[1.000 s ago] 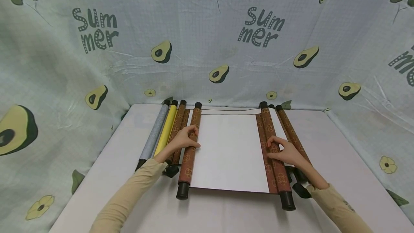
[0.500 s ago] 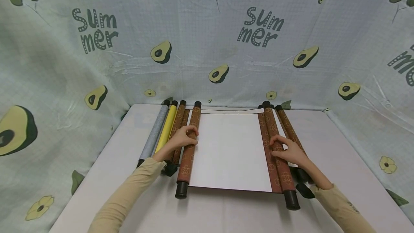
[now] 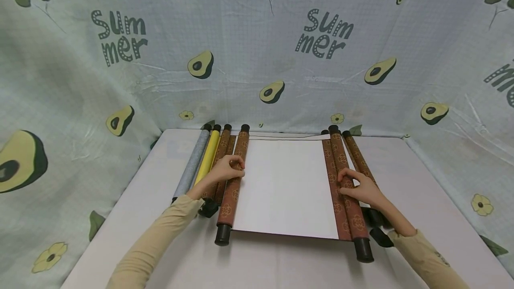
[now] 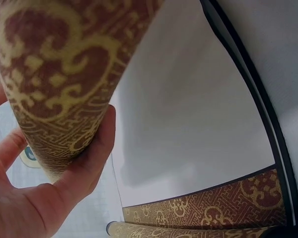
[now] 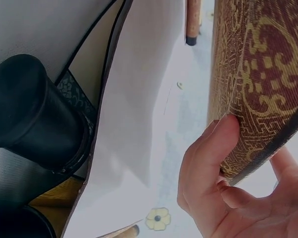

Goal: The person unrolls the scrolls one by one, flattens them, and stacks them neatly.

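Observation:
In the head view, a scroll with a white sheet (image 3: 287, 186) is spread between two rollers covered in reddish-brown, gold-patterned brocade. My left hand (image 3: 225, 169) grips the left roller (image 3: 230, 202) near its middle, thumb on the inner side. The right roller (image 3: 355, 213) is held by my right hand (image 3: 362, 188), fingers curled over it. Both rollers end in black knobs. In the left wrist view, brocade (image 4: 64, 59) fills the curve of my fingers (image 4: 97, 153). The right wrist view has my fingertips (image 5: 223, 134) against the other roller.
Under the held scroll lies another open scroll, its brown rollers showing at left (image 3: 221, 150) and right (image 3: 361, 159). Farther left lie a yellow roll (image 3: 208, 155) and a grey-blue roll (image 3: 192, 164). A patterned sheet (image 3: 257, 57) hangs behind the white table (image 3: 277, 266).
The rollers have spread a little farther apart: the right one has moved right and the left one slightly left, both hands going with them.

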The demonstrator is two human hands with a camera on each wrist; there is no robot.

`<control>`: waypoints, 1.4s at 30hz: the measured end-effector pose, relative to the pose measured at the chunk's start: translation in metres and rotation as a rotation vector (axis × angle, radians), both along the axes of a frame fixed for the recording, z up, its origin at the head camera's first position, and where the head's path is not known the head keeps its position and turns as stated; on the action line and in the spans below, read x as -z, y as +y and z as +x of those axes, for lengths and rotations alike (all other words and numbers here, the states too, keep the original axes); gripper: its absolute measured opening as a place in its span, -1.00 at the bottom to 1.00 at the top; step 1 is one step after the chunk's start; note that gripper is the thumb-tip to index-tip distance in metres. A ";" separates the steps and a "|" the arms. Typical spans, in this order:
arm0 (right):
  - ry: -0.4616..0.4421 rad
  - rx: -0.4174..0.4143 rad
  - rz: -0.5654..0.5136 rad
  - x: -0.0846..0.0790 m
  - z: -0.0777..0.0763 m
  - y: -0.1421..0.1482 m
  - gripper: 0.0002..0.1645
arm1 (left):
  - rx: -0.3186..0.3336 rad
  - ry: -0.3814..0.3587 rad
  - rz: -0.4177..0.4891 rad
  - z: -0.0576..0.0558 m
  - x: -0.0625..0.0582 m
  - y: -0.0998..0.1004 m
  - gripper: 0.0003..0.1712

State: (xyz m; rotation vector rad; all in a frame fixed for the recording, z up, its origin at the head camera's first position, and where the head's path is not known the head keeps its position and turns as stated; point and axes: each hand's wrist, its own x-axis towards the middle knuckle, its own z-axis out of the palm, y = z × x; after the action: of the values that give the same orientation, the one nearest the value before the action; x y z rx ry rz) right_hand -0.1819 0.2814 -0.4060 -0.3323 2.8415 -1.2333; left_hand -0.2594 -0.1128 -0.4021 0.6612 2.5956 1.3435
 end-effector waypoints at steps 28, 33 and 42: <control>0.027 -0.032 0.003 -0.001 0.003 0.010 -0.64 | 0.001 0.058 -0.014 -0.002 0.001 -0.005 -0.69; 0.062 -0.032 0.035 0.000 0.004 0.014 -0.67 | 0.026 0.042 -0.015 -0.001 0.002 -0.008 -0.73; 0.061 -0.011 0.076 -0.003 0.010 0.018 -0.67 | 0.041 0.029 -0.014 0.001 0.003 -0.011 -0.85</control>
State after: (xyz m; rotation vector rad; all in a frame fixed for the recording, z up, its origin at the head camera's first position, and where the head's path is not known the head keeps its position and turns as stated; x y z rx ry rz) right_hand -0.1724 0.2995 -0.4030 -0.3884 2.9245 -1.1291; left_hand -0.2580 -0.1241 -0.4051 0.7324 2.5963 1.3122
